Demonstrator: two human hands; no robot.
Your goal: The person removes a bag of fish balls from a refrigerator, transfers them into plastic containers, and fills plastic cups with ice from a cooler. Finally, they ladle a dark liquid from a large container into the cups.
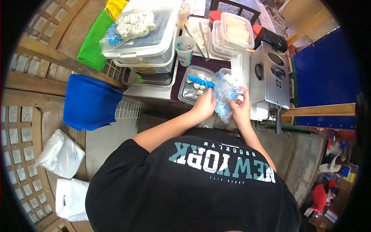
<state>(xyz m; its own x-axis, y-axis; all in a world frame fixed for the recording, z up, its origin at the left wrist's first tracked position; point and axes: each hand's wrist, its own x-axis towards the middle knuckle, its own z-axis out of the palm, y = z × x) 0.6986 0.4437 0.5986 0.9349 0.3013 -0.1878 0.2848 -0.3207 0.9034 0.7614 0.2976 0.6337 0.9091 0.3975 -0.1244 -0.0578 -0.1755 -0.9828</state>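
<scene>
A clear plastic bag with blue print (225, 94) is between my hands at the table's front edge, white pieces showing in its upper part. My left hand (204, 103) is closed at the bag's left side, beside a clear plastic container (185, 92). My right hand (241, 107) pinches the bag's right side with bent fingers. Several small white round pieces (201, 87) lie in the container, and a blue strip (201, 81) crosses above them. The bag overlaps the container's right edge in this view.
Metal tongs (205, 42) rest on a tub behind the container, near a paper cup (184, 50). Stacked lidded boxes (154, 58) stand left, with a filled bag (135, 27) on top. Food tubs (235, 33) sit behind; a steel appliance (268, 77) with a handle stands right.
</scene>
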